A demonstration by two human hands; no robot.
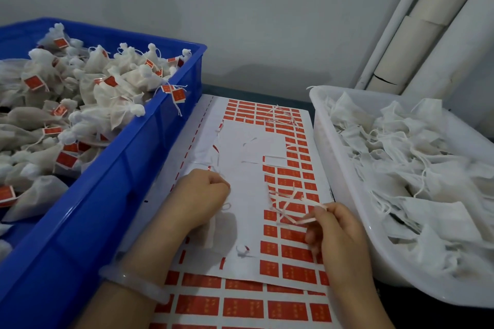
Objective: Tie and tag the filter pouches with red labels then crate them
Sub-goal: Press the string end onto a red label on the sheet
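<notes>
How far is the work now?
Done: the blue crate holds many tagged pouches. In hand: the left hand seems to hold one pouch by its string on the sheet; the right hand pinches a paper strip. Remaining: the white tub of untied pouches, and many labels.

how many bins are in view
2: a blue crate on the left, piled with tagged pouches, and a white tub on the right, holding untagged pouches. More could sit outside the frame.

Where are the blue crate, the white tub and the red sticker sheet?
blue crate [101, 203]: head view, its outer side wall.
white tub [344, 173]: head view, its left wall.
red sticker sheet [248, 192]: head view, a bare peeled patch.
</notes>
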